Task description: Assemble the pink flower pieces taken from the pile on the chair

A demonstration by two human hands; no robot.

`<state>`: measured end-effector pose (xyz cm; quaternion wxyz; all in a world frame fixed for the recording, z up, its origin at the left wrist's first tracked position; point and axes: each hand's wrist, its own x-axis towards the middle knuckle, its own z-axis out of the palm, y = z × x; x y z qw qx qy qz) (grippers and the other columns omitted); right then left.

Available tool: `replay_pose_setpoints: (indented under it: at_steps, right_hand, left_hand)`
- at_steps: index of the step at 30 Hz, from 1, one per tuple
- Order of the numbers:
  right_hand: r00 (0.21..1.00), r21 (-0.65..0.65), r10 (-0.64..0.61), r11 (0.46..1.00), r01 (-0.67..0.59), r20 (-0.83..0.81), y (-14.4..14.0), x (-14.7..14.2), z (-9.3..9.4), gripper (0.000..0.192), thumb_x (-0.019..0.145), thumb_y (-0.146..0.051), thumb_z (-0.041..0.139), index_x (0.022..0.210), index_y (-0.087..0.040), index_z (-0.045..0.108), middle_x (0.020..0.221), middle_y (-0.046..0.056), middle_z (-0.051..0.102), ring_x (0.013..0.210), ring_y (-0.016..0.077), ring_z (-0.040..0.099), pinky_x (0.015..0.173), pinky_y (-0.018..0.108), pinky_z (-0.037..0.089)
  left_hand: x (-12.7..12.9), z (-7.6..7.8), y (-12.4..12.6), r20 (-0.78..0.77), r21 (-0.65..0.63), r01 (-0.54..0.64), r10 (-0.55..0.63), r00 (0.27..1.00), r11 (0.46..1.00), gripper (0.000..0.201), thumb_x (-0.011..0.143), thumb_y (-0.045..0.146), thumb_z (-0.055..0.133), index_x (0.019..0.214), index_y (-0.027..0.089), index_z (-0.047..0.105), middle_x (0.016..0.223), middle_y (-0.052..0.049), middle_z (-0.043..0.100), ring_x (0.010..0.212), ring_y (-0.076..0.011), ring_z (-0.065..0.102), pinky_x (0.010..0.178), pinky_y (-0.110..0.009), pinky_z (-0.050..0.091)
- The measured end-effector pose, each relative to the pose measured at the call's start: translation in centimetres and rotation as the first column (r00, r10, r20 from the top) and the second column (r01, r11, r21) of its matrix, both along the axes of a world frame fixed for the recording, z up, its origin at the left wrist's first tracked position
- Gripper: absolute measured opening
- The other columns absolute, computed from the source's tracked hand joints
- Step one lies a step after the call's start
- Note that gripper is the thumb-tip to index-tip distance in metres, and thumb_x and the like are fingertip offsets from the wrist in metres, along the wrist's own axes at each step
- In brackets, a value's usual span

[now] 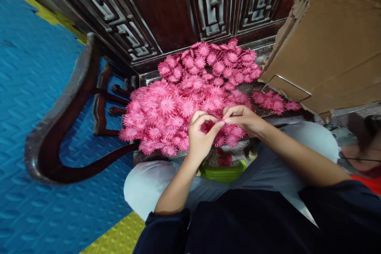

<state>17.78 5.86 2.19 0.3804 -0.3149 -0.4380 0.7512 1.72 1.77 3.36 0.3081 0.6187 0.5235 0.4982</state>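
My left hand (203, 131) and my right hand (242, 119) meet over the front of a pile of pink artificial flowers (166, 105). Thumb and fingers of each are pinched together, and the fingertips of both almost touch. Between them is a small pink artificial flower (207, 127), darker than those in the pile; the fingers cover most of it. The piled flowers have many narrow petals and pale centres. They spread over a dark wooden seat, with a smaller cluster (269, 101) to the right of my right hand.
A carved wooden backrest (160, 8) rises behind the pile, with a curved armrest (44, 154) at left. A large cardboard box (333, 39) with a metal wire loop (287, 87) stands at right. A green container (223, 172) sits below, between my knees. Blue matting (29, 87) covers the floor.
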Motion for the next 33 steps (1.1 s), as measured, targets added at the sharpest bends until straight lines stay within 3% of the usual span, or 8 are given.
replay_pose_setpoints:
  at_steps: [9, 24, 33]
  right_hand:
    - [1.0, -0.037, 0.019, 0.999, -0.019, 0.014, 0.22, 0.03, -0.36, 0.011, 0.055, -0.023, 0.08, 0.063, -0.02, 0.073, 0.062, -0.003, 0.064, 0.06, 0.0069, 0.054, 0.064, 0.024, 0.039]
    - [0.998, -0.033, 0.054, 0.998, -0.054, 0.011, -0.14, 0.04, 0.54, 0.009, 0.058, -0.025, 0.078, 0.063, -0.019, 0.072, 0.06, -0.004, 0.061, 0.059, 0.0072, 0.051, 0.065, 0.024, 0.039]
    - [0.998, -0.03, 0.057, 0.998, -0.056, 0.014, -0.16, 0.02, 0.48, 0.008, 0.06, -0.023, 0.077, 0.064, -0.018, 0.072, 0.062, -0.003, 0.063, 0.061, 0.0077, 0.053, 0.067, 0.025, 0.04]
  left_hand:
    - [-0.06, -0.37, 0.34, 0.073, -0.036, 0.013, -0.01, 0.997, 0.999, 0.007, 0.068, 0.024, 0.074, 0.069, 0.02, 0.067, 0.072, 0.002, 0.058, 0.071, -0.0095, 0.055, 0.067, -0.022, 0.045]
    - [0.08, -0.3, 0.16, 0.103, 0.012, -0.01, 0.009, 0.995, 1.0, 0.011, 0.068, 0.028, 0.074, 0.066, 0.021, 0.067, 0.069, 0.003, 0.056, 0.069, -0.0091, 0.055, 0.066, -0.022, 0.044]
    - [0.24, -0.43, -0.1, -0.017, 0.07, -0.092, 0.093, 0.995, 0.993, 0.014, 0.071, 0.034, 0.071, 0.067, 0.021, 0.067, 0.071, 0.001, 0.056, 0.072, -0.0117, 0.054, 0.068, -0.025, 0.044]
